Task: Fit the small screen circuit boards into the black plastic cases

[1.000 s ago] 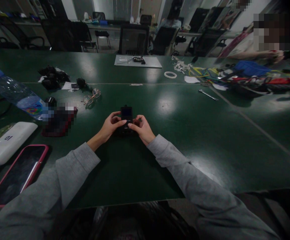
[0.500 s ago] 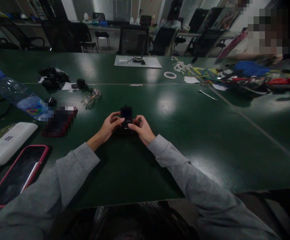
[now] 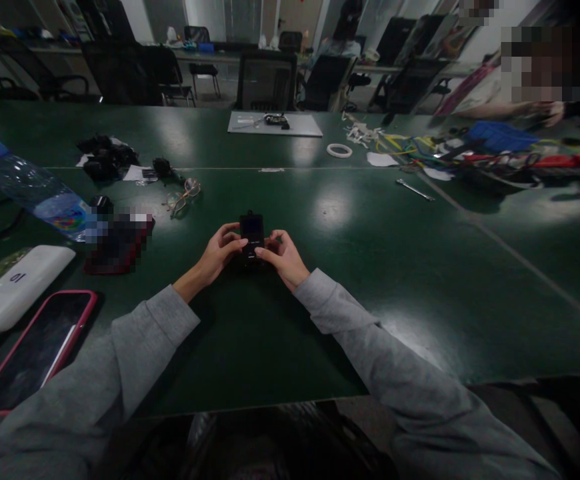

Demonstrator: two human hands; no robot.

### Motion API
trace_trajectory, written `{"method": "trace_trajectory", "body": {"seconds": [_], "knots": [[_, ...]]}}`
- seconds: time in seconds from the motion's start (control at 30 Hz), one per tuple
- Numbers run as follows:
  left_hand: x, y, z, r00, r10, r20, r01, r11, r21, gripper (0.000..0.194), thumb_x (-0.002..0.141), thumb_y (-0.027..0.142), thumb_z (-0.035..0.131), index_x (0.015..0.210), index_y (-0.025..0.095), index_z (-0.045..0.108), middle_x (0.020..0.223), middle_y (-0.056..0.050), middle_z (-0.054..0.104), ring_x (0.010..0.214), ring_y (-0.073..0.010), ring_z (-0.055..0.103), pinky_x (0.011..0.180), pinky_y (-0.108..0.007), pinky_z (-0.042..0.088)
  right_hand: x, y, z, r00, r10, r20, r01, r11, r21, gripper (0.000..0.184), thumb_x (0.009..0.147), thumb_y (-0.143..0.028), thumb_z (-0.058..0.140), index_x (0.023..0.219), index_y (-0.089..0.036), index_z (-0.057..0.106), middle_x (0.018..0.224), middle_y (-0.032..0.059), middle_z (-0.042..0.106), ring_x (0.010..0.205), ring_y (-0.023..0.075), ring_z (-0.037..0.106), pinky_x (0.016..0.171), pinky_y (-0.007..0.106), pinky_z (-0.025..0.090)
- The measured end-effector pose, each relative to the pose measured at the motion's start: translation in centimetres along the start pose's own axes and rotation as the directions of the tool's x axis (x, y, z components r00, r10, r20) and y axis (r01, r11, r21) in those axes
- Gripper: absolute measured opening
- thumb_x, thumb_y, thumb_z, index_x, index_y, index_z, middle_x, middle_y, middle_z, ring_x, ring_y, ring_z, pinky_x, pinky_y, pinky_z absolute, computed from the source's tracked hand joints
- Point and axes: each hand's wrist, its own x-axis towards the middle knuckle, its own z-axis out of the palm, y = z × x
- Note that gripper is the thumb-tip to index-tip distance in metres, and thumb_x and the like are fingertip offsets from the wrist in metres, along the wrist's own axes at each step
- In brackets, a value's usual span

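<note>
A small black handheld device [image 3: 252, 233] with a dark screen and a loop at its top is held upright just over the green table [image 3: 300, 320]. My left hand [image 3: 220, 252] grips its left side, the thumb lying on the front face. On the other side my right hand [image 3: 284, 257] holds the lower right edge, its thumb pressed on the front near the bottom. The back of the device and some fingertips behind it are hidden. What the device is exactly, I cannot make out.
To the left are a water bottle [image 3: 45, 193], a white power bank [image 3: 23, 283], a red-edged phone [image 3: 37, 353] and eyeglasses [image 3: 184, 197]. Rightward lie a wrench [image 3: 415, 190], a tape roll [image 3: 339, 151] and tangled cables [image 3: 500, 163]. Another person's hand [image 3: 553, 113] shows at the far right.
My hands and the device stay nearly in place. At the far right, the other person's arm and hand have come more into view above the cables.
</note>
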Motion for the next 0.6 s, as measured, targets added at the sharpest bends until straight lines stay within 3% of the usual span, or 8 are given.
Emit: {"method": "trace_trajectory", "body": {"seconds": [0.6], "knots": [[0.17,-0.41,0.11,0.997,0.062,-0.044,-0.057,0.993,0.103,0.055,0.068,0.033,0.081,0.114,0.020,0.055,0.104,-0.005,0.064,0.093,-0.0181,0.063,0.084,-0.034,0.049,-0.10,0.04,0.30,1.000,-0.015,0.004,0.015,0.999,-0.034,0.058,0.062,-0.036,0.083,0.092,-0.026,0.035,0.091,-0.0033,0.058,0.087,0.0147,0.061,0.084,0.034,0.051]]}}
